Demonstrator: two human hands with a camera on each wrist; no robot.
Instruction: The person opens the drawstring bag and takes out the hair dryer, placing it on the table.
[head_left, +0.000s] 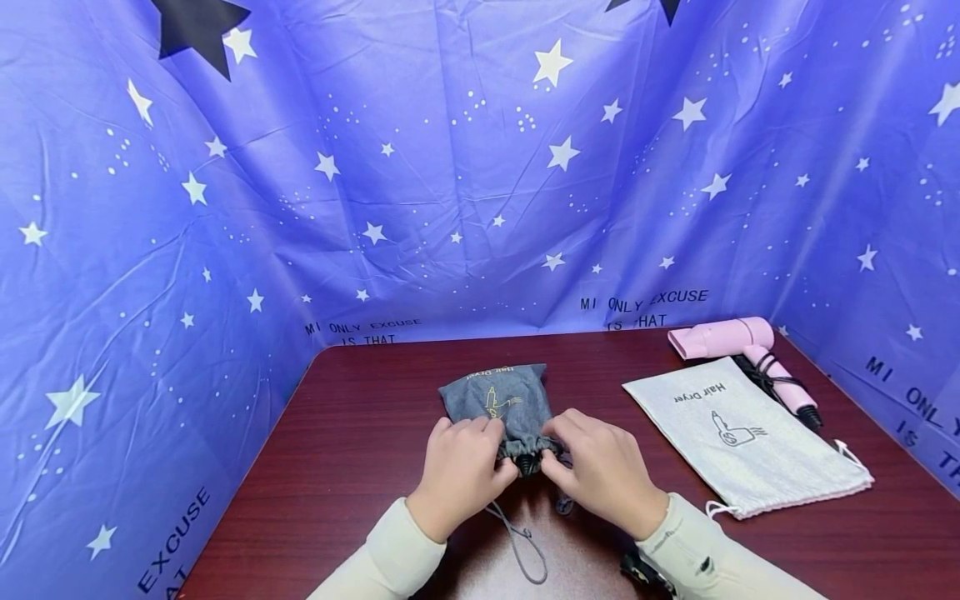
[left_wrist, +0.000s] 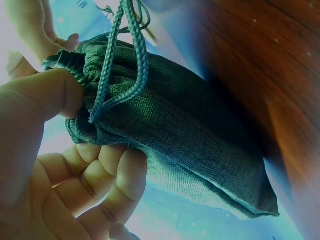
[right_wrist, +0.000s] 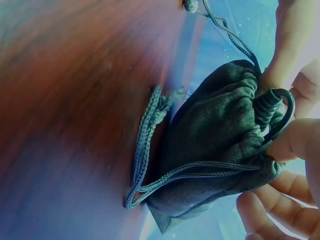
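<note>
A grey drawstring pouch (head_left: pixel 521 408) with a gold hair dryer print lies before me on the table. My left hand (head_left: pixel 461 467) pinches the left side of its gathered mouth, thumb on the near side. On the opposite side, my right hand (head_left: pixel 600 467) pinches the mouth's rim between thumb and fingers. A black ribbed cord sleeve (right_wrist: pixel 267 107) with a loop of cable pokes out of the partly open mouth; whatever it joins inside is hidden. Grey drawstring (left_wrist: pixel 140 65) loops hang from both sides of the pouch.
To the right, a white drawstring bag (head_left: pixel 712 442) printed "Hair Dryer" lies flat. Behind it sits a pink hair dryer (head_left: pixel 723 337) with its black cord wrapped round the handle. A blue star-printed cloth (head_left: pixel 450 167) surrounds the dark red table (head_left: pixel 360 400).
</note>
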